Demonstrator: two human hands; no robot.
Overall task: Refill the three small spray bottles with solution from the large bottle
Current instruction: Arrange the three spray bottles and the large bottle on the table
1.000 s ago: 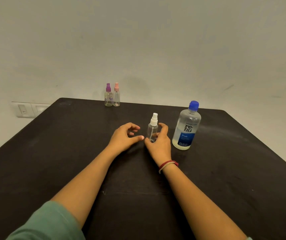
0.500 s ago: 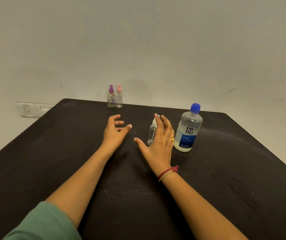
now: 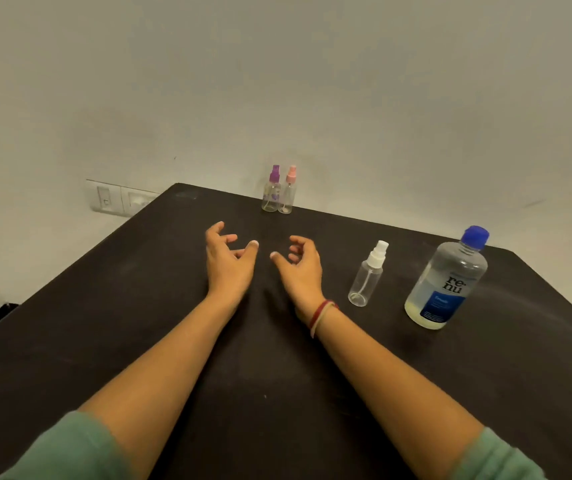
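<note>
**Both hands off white btl, now mid-table**

From my end: 1 s ago the right hand [image 3: 300, 268] gripped the white btl [image 3: 367, 275]. Half a sec ago it lay open beside it. Now it has let go and sits well left of it, above the table [image 3: 104, 306], holding nothing. Fingers loosely curled, thumb sticking out to the left. The left hand [image 3: 229, 261] is next to it, also empty, w/ fingers spread and half bent and thumb pointing right. The two thumbs are near each other but apart.

White btl stands on the table to the right of the right hand, cap on, looks clear inside. The big btl [image 3: 445, 282] is just right of it, apart, blue cap on, liquid low in it. Both look to be on the same spots as before, but they now show further right in my view since the head cam has swung.

Purple btl [image 3: 271, 190] and pink btl [image 3: 288, 190] stand side by side at the far table edge by the wall, beyond the hands, same as before. Can't tell if those two touch.

Red-and-pale band [image 3: 321, 315] on the right wrist. Green sleeves [image 3: 70, 448] at the bottom corners. Wall socket [image 3: 115, 199] far left.
</note>
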